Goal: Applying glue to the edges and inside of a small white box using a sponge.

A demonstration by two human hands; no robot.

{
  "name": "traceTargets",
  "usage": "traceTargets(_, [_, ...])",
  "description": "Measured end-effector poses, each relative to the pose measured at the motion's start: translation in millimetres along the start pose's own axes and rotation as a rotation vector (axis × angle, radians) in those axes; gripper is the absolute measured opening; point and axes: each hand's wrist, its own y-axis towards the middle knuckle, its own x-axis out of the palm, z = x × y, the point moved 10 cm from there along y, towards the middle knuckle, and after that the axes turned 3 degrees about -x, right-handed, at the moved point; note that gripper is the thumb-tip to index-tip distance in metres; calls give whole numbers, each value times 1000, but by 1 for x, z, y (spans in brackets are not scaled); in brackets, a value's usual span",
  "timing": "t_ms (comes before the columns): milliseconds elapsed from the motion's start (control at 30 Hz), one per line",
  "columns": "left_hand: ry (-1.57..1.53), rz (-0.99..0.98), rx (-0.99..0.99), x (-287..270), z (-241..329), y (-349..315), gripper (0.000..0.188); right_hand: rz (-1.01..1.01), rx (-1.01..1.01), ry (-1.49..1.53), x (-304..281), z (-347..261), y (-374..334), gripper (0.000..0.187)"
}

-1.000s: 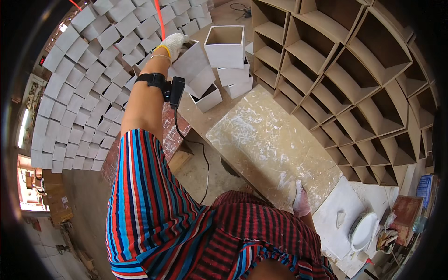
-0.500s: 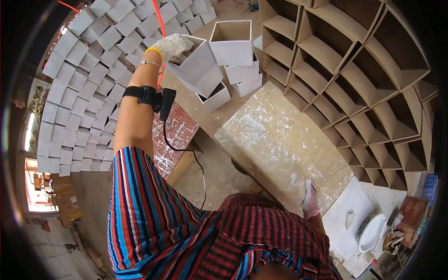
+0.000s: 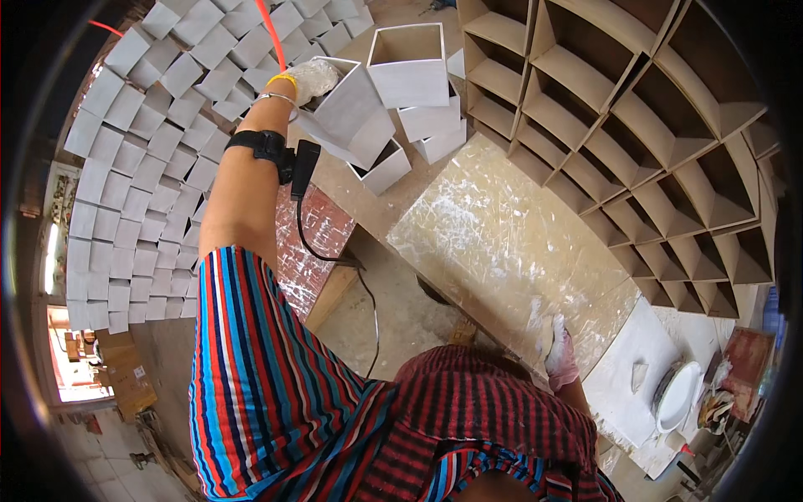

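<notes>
My left hand [image 3: 314,81], in a whitish glove, reaches far forward with its fingers closed over the upper rim of a white open-topped box [image 3: 350,117]. This box leans at a tilt above a lower white box [image 3: 382,170]. To its right stands another white box [image 3: 407,79], resting on further white boxes [image 3: 428,121]. My right hand [image 3: 561,356], in a whitish and pink-stained glove, is at the near edge of the paint-smeared tabletop [image 3: 502,243]. Its fingers point forward, stretched out, and nothing shows in them.
A wall of stacked white boxes [image 3: 134,192] fills the left. Brown open-fronted compartments [image 3: 636,125] curve along the right. A red-brown scuffed board [image 3: 314,243] lies below my left arm. A round white tub [image 3: 679,397] stands at lower right. An orange hose [image 3: 272,33] hangs near my left hand.
The whole view has shifted slightly. My left hand stays on the tilted box, and my right hand remains at the tabletop's near edge.
</notes>
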Motion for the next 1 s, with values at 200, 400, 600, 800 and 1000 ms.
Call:
traceTargets(200, [-516, 49, -222, -2, -16, 4, 24, -300, -135, -120, 65, -31, 13, 31])
traceTargets(400, [176, -13, 198, -3, 18, -3, 22, -453, -361, -75, 172, -95, 36, 25])
traceTargets(600, [100, 108, 407, -18, 30, -7, 20, -385, -589, -148, 274, -150, 33, 27])
traceTargets(800, [-319, -112, 74, 21, 0, 22, 41, -281, -649, 77, 369, -171, 78, 31])
traceTargets(1000, [-412, -24, 121, 21, 1, 18, 38, -117, -706, 220, 416, -188, 116, 28])
